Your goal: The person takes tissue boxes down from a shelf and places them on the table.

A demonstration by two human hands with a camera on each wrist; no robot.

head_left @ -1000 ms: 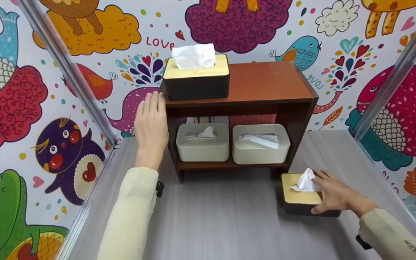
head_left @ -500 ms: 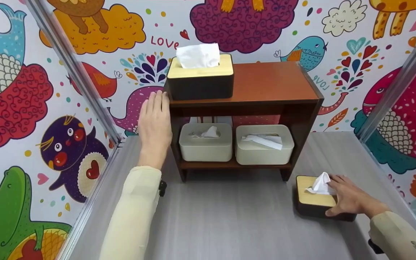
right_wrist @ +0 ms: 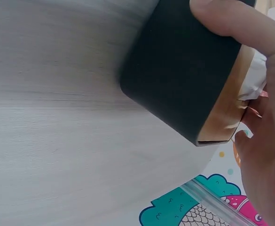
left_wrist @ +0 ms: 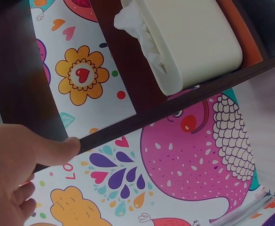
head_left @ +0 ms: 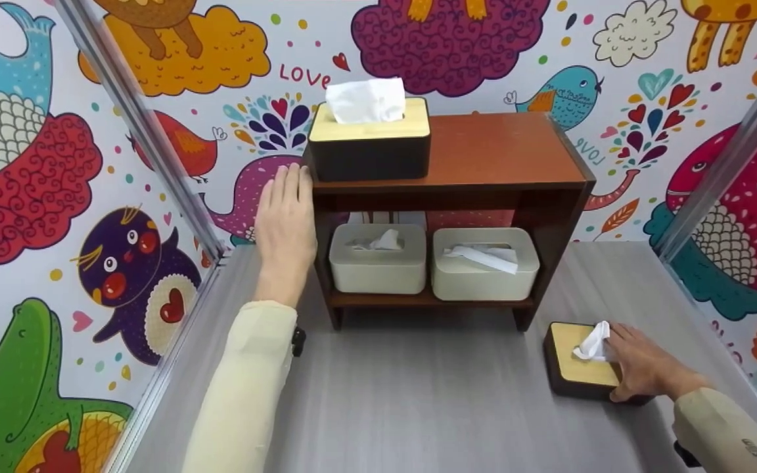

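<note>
My right hand grips a black tissue box with a light wooden lid, thumb on its near side and fingers over the far side. The box stands on the grey surface to the right of a brown shelf, a white tissue poking from its lid. My left hand rests along the shelf's left side with straight fingers; in the left wrist view its thumb lies at the panel's front edge. Just right of those fingertips, a second black tissue box sits on the shelf top.
Two light-grey tissue boxes, a left one and a right one, stand side by side on the lower shelf board. Cartoon-printed walls enclose the back and sides, with metal posts at the corners.
My right hand has moved the black tissue box to the right, away from the shelf, turning it slightly. The left hand keeps its place at the shelf's side; the whole view has shifted a little.
</note>
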